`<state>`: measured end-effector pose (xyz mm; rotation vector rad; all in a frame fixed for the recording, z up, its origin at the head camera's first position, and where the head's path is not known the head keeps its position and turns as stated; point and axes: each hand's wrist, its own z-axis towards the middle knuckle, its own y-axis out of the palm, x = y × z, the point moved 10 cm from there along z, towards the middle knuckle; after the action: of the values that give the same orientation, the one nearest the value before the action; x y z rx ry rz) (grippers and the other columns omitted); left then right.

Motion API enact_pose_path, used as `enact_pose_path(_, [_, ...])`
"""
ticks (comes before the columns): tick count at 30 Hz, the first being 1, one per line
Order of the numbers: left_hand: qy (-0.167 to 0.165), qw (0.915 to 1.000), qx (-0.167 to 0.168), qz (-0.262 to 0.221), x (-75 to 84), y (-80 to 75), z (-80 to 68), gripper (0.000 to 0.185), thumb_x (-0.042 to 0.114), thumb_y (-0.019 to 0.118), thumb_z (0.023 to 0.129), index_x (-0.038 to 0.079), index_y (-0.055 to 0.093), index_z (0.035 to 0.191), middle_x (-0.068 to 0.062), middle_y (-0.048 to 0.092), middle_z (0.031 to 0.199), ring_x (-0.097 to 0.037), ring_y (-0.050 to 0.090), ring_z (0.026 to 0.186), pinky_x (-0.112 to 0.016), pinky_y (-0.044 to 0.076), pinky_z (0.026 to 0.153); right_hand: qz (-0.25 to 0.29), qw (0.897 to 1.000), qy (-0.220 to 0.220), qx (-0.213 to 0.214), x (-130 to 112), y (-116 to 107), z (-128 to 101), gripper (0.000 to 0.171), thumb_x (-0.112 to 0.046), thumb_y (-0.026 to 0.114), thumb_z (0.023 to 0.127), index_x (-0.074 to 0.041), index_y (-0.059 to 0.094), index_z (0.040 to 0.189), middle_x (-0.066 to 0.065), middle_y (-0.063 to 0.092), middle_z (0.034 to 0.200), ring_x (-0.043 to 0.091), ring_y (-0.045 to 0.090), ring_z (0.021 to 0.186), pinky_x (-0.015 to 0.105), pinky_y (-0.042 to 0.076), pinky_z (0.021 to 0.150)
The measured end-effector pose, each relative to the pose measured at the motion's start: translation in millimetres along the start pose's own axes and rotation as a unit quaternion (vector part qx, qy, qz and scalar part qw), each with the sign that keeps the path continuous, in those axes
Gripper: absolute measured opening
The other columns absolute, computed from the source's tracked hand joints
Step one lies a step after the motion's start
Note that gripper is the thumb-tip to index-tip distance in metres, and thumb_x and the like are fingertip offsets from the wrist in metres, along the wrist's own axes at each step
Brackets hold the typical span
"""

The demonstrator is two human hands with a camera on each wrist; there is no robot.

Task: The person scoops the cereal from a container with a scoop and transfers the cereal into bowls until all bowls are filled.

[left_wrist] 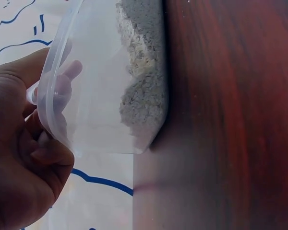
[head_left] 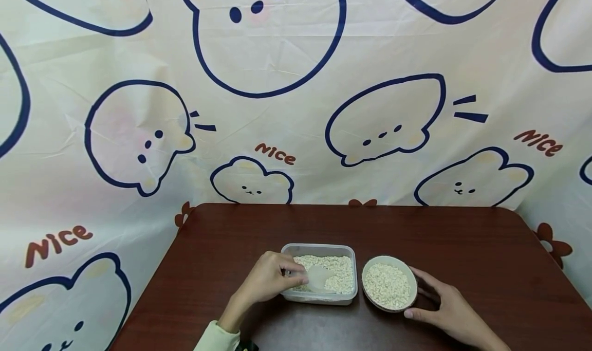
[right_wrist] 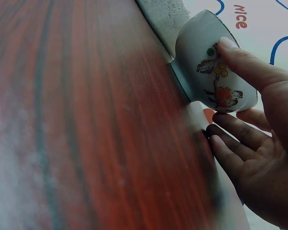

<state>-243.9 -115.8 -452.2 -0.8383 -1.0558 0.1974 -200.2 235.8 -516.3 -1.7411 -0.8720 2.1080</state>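
Note:
In the head view a clear plastic container [head_left: 319, 300] holds pale flakes that look like oats [head_left: 339, 269]. My left hand [head_left: 276, 275] reaches over its left side and pinches a translucent, rounded scoop-like piece [head_left: 319, 277] lying over the flakes; its exact kind is hard to tell. Seen from the left wrist, the curled left fingers [left_wrist: 53, 148] are partly behind the container's rim. To the right stands a white bowl [right_wrist: 197, 43], painted with fruit and leaves, full of the same flakes [head_left: 387, 285]. My right hand [head_left: 446, 307] holds the bowl's right side, thumb [right_wrist: 242, 57] against its wall.
Both vessels stand close together on a dark reddish-brown wooden table [head_left: 240, 227], with a narrow gap between them. Behind the table hangs a pale cloth [head_left: 296, 119] printed with blue-outlined cartoon animals. The table's far edge lies well beyond the container and bowl.

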Motion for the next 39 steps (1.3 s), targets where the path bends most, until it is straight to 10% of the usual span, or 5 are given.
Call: enact_pose_path(39, [0.023,0.9923,0.091,-0.081,-12.6,-45.2,-15.0,0.007,0.018,0.087,0.092,0.013,0.086,0.097,0.004,0.069,0.076,0.000,0.049,0.063,-0.021,0.044,0.054,-0.025,0.999,0.019,-0.002,2.9,-1.6,0.6,0.093,-0.043,0.094,0.081,-0.021,0.049,0.160,0.014,0.059,0.157,-0.010,0.052,0.132,0.016,0.051,0.097])
